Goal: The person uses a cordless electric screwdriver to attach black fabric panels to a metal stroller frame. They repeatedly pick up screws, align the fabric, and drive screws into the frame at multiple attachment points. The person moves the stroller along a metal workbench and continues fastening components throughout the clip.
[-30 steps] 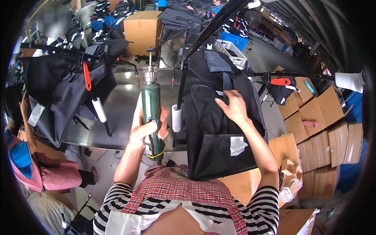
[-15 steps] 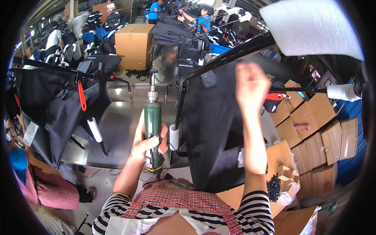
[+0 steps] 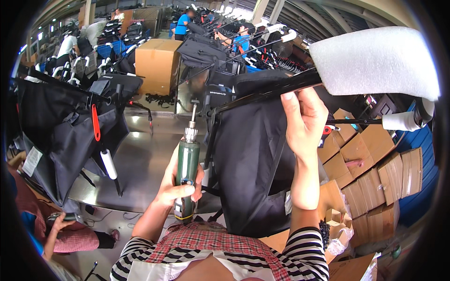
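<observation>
Green plastic wraps the barrel of a powered screwdriver point(image 3: 187, 173) that the left hand point(image 3: 180, 187) grips around its lower body, held upright with the metal bit pointing up, clear of any part. Just to the right of that hand hangs a black fabric seat on a black metal tube frame point(image 3: 253, 159). The right hand point(image 3: 303, 119) is raised and closed around the upper black tube point(image 3: 267, 91), close below a white foam sleeve point(image 3: 375, 61) that covers the tube's end. Both hands are thus clenched, one on the tool and one on the frame.

Judging by how things stand, the fabric is already hung on the frame, yet the bit touches no screw or joint, so the fastening looks still to be done; I cannot tell which fixings are already in.

Under the left hand lies the grey metal bench point(image 3: 140, 164), and further left a second black fabric frame point(image 3: 56, 136) rests on it. Brown cardboard boxes point(image 3: 375, 168) are stacked to the right of the right forearm.
</observation>
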`<state>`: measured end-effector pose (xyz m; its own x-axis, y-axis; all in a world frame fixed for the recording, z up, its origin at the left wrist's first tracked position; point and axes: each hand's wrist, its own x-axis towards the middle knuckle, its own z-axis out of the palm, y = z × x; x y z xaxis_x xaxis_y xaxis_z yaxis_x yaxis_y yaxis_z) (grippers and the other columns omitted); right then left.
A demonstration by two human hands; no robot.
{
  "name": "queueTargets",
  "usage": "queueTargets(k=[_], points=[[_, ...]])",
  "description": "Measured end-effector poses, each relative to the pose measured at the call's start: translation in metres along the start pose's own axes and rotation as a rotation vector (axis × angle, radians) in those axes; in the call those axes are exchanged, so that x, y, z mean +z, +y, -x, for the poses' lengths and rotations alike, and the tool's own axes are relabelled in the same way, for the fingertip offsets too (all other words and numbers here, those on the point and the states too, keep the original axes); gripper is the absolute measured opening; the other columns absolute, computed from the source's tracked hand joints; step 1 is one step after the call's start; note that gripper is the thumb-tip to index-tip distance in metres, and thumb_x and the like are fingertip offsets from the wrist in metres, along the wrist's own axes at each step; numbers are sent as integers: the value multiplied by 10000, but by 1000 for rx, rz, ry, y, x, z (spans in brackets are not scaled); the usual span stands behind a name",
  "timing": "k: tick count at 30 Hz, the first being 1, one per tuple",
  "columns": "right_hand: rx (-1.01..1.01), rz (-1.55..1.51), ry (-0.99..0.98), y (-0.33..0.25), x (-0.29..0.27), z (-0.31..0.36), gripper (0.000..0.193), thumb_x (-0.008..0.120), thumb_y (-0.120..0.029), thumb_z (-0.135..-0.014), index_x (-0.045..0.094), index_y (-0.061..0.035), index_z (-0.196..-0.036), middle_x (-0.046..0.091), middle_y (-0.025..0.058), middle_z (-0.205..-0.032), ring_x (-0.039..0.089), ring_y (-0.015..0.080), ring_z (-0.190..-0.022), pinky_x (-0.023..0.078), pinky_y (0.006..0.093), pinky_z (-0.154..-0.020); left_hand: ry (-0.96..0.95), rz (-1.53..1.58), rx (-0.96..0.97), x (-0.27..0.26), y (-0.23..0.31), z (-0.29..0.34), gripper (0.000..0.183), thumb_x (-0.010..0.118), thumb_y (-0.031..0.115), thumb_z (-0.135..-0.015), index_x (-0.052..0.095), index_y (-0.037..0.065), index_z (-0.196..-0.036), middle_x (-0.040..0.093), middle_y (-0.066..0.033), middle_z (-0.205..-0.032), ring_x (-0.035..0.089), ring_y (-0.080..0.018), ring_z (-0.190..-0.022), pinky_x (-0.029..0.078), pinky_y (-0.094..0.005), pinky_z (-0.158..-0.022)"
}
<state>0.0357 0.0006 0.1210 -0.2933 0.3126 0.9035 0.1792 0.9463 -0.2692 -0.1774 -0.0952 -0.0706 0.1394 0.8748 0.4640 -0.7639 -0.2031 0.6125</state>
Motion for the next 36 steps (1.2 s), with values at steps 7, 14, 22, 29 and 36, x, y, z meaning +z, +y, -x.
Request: queueTargets(k=[7,14,22,29,36], points=[[57,-443,-534,9,8,-30,352,799,34,-735,614,-7,-1031,595,40,-811,611,150,-800,511,351,-883,-72,23,-104,22,10,3,1235,812,61,-705,-13,212,-1611,564,-162,-903,643,-225,-588,547,-334,-532],[-33,128,-222,-4,4,-23,185,718,-5,-899,694,47,-1075,748,84,-955,696,125,-909,540,287,-859,-92,-135,-102,49,22,9,1268,824,45,-669,-12,143,-1618,599,-154,-869,645,-185,-657,525,-287,-641],[-90,-28,-311,-10,-18,-19,270,698,76,-864,655,99,-1129,742,171,-1067,707,191,-1013,551,311,-908,-192,-306,-149,81,41,4,1277,849,15,-701,-29,121,-1621,610,-103,-930,601,-130,-789,513,-276,-688],[-98,-96,-359,-6,-25,-13,358,602,136,-835,631,95,-1190,734,172,-1107,701,201,-1038,538,328,-948,-152,-493,-100,96,31,-1,1266,872,24,-678,35,108,-1623,593,-71,-1030,587,-125,-801,490,-266,-711],[-136,-50,-359,-4,-24,-11,372,563,120,-828,630,95,-1192,737,153,-1084,690,166,-1007,524,315,-946,-112,-472,-55,105,21,-2,1208,861,-7,-723,66,102,-1626,541,-20,-1207,566,-90,-883,488,-254,-769]])
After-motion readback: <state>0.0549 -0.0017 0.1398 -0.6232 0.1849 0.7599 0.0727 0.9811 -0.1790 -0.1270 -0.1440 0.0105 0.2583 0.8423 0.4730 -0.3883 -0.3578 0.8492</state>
